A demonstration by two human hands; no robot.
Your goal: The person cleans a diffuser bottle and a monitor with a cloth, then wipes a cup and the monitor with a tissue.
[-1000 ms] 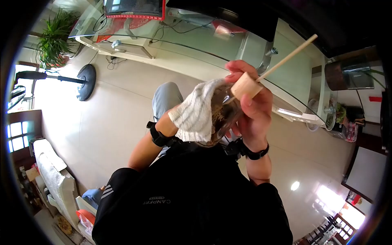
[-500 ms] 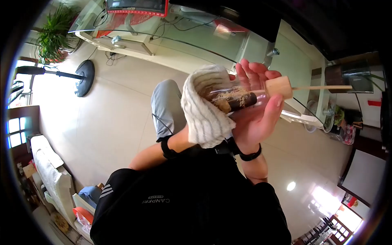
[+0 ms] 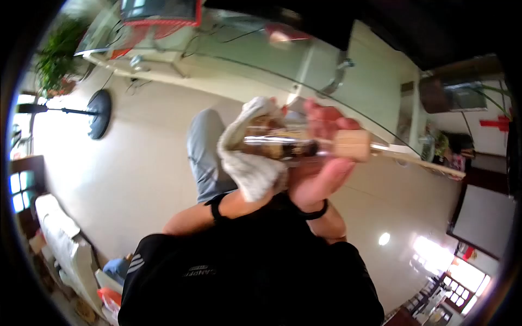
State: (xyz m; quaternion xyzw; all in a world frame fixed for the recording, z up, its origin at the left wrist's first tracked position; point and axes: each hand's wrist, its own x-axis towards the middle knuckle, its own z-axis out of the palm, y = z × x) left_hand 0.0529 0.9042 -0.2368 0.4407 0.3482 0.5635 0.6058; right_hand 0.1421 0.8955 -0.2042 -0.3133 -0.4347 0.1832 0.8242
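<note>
A clear glass bottle (image 3: pixel 263 140) lies sideways in front of my chest, with dark and tan pieces inside. Its right end carries a pale wooden stopper (image 3: pixel 352 145), from which a thin wooden stick (image 3: pixel 427 163) points right and slightly down. My right hand (image 3: pixel 321 176) grips the bottle beside the stopper, thumb below and fingers above. A white ribbed cloth (image 3: pixel 250 171) wraps around the bottle's left end. My left hand (image 3: pixel 254 199) holds this cloth against the glass; most of its fingers are hidden under the fabric. Motion blurs both hands and the bottle.
Ahead runs a glass-topped cabinet (image 3: pixel 234 73) with a red-edged screen (image 3: pixel 160 13) and cables. A round black stand base (image 3: pixel 99 114) and a potted plant (image 3: pixel 57 57) are at left. A white sofa (image 3: pixel 62 233) stands lower left.
The bottle and both hands have shifted left and a little down in view. The stick now slants down to the right instead of lying nearly level. The room has also shifted left.
</note>
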